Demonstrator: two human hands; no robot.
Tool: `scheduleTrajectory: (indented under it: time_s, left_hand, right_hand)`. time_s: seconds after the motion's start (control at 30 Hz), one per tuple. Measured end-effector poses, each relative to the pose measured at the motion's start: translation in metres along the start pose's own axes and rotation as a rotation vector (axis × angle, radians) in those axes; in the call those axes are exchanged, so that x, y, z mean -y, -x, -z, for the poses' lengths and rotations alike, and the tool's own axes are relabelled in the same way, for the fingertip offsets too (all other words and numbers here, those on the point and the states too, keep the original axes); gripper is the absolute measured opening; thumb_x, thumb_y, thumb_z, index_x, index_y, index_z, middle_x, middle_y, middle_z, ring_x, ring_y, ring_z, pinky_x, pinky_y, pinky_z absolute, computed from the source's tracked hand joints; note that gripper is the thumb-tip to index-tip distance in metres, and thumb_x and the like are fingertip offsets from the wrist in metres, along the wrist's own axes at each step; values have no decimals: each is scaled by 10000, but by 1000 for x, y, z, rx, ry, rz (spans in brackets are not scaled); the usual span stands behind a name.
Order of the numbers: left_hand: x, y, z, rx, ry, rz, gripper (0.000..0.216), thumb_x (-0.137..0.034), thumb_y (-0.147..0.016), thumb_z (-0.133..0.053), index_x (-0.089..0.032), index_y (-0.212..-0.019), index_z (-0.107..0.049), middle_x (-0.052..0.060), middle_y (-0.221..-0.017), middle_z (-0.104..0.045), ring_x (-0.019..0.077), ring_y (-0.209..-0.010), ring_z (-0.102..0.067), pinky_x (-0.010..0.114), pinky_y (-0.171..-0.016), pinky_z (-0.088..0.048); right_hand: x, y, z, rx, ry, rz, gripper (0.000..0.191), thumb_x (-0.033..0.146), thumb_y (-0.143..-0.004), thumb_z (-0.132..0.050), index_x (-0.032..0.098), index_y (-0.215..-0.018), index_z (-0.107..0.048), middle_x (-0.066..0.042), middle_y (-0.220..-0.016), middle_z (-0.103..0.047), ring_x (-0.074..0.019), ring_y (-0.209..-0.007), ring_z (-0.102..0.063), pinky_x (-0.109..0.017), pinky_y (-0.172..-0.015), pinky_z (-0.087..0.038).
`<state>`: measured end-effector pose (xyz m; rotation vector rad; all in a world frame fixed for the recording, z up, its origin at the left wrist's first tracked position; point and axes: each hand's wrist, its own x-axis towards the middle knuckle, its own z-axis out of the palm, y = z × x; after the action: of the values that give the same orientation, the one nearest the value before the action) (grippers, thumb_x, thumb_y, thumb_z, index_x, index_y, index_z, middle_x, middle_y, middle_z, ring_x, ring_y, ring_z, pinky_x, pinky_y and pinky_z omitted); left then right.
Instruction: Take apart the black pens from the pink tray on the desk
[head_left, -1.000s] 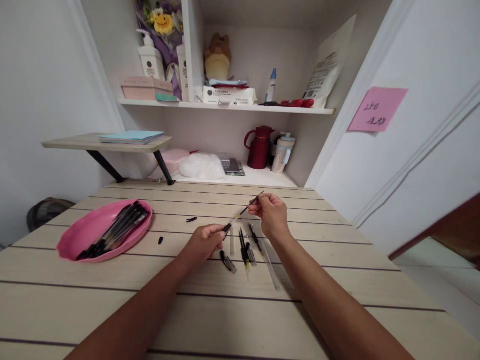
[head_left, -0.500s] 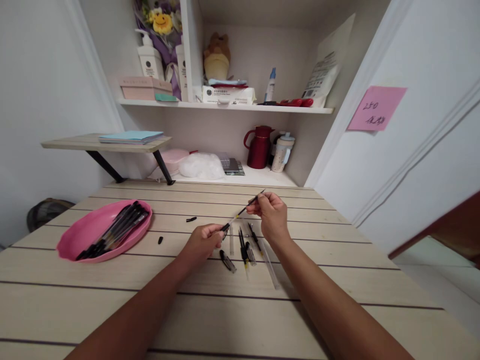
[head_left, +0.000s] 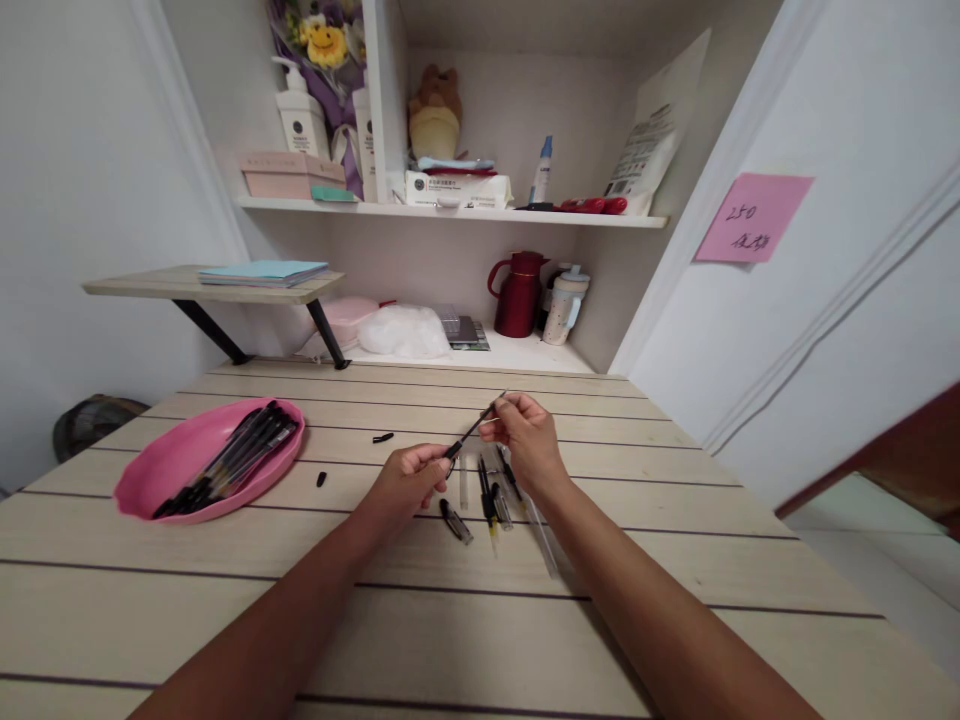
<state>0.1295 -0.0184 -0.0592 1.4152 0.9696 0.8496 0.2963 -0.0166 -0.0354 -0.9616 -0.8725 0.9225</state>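
Observation:
My left hand (head_left: 409, 482) pinches a short black pen grip (head_left: 453, 450) over the middle of the table. From the grip a thin dark pen refill (head_left: 472, 430) slants up to my right hand (head_left: 531, 438), whose thumb and fingers pinch it near its far end. The refill's left end is out of sight at the grip. Below the hands lie refills with black parts (head_left: 487, 495), a clear-and-black pen cap (head_left: 455, 522), another cap (head_left: 502, 506) and a clear pen barrel (head_left: 543, 542). A second clear tube (head_left: 463, 485) lies beside my left fingers.
A pink oval tray (head_left: 139, 485) with several black pens (head_left: 240, 455) stands on the left. Two small black pieces, one upright (head_left: 321, 480) and one slanted (head_left: 382, 438), lie between it and my hands. Behind are a raised stand (head_left: 150, 284) and a red jug (head_left: 517, 295).
My right hand has moved left and slightly down, closer to my left hand. Less of the refill shows between them, and its yellow section is no longer visible. My left hand has barely moved.

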Motion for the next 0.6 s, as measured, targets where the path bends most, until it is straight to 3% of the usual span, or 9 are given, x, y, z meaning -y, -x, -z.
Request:
scheduleTrajectory:
  time_s: [0.2, 0.3, 0.4, 0.6]
  left_hand:
    - [-7, 2, 2, 14, 102, 7, 311, -345, -709, -549, -149, -946, -596, -29, -556, -522, 34, -383, -374, 165, -364, -237]
    - [-7, 1, 3, 46, 257, 2, 279, -322, -719, -556, -142, -929, -594, -14, -581, -538, 46, -440, -419, 168, -403, -279]
    - [-8, 2, 2, 81, 452, 8, 238, -270, -724, -567, -145, -927, -584, -1, -618, -552, 60, -511, -467, 178, -475, -340]
    - [-12, 5, 4, 131, 685, 52, 220, -212, -739, -562, -170, -955, -566, 8, -677, -558, 74, -579, -510, 208, -568, -402]
  right_hand:
    - [-2, 2, -3, 404, 345, -114, 245, 389, -717, -516, 155, -733, -585, -14, -671, -623, -96, -476, -559, -185, -408, -392]
    - [-7, -7, -2, 377, 722, -19, 274, 369, -774, -417, 160, -754, -594, -26, -725, -637, -98, -490, -552, -202, -443, -385]
    - [-16, -14, -3, 381, 1118, 113, 158, 263, -718, -492, 177, -729, -624, -28, -718, -648, -132, -628, -575, -224, -567, -393]
    - [-37, -14, -9, 410, 1241, 126, 143, 133, -582, -580, 181, -696, -652, -63, -722, -657, -186, -722, -568, -265, -631, -360]
